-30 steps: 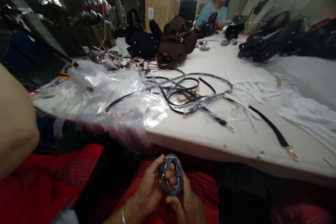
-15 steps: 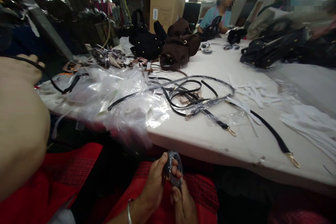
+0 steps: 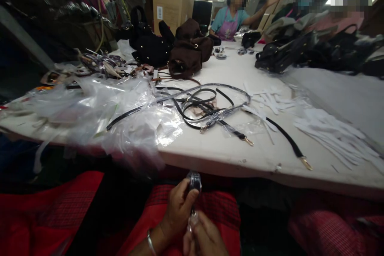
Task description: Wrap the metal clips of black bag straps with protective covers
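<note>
Over my lap, my left hand [image 3: 180,204] is closed round a small coil of dark strap [image 3: 195,181] in clear plastic, thumb pressed on its near side. Just below, my right hand [image 3: 204,234] pinches a shiny end hanging from the coil; whether plastic or metal shows there I cannot make out. Beyond the table edge lie loose black straps [image 3: 192,117], partly in plastic film. Two of them end in gold-coloured snap hooks [image 3: 248,141]. Crumpled clear plastic bags [image 3: 126,108] are heaped to their left.
The white table [image 3: 192,152] runs across in front of me. Black bags [image 3: 153,48] and a brown bag [image 3: 192,54] stand toward the back, with more black bags [image 3: 315,48] at right. White strips [image 3: 333,132] are piled nearer. A person [image 3: 229,20] is at the far side.
The coil has turned from face-on to edge-on in my left hand, and my right hand has moved to its lower end. The neighbour's arm with a black strap has left the view at left.
</note>
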`<state>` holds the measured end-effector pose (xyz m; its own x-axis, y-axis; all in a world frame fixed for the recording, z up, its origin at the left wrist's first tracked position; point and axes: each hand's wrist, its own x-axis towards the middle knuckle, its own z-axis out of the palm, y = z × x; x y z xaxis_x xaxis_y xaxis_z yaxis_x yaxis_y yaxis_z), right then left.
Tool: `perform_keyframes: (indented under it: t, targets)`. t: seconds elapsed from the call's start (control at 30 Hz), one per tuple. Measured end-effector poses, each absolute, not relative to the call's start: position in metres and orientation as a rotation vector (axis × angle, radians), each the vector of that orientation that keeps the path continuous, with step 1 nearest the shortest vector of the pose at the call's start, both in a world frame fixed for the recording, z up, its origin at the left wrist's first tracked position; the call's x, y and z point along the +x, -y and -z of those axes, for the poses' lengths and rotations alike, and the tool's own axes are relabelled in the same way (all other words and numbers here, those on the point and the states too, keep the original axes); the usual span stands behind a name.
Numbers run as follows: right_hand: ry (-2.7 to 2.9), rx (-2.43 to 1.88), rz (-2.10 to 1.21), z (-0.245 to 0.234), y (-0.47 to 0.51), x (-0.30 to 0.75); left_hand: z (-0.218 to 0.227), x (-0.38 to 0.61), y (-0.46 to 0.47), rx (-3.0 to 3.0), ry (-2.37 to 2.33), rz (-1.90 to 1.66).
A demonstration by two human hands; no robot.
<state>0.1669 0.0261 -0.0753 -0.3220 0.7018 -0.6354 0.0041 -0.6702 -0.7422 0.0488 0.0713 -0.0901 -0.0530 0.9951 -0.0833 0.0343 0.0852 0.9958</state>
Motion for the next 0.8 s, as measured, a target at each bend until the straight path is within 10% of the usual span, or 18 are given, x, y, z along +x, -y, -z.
perform_keyframes:
  t: [0.8]
  targets:
    - [0.332, -1.117, -2.648, 0.104, 0.013, 0.231, 0.077, 0.027, -0.025, 0.785, -0.838, -0.283]
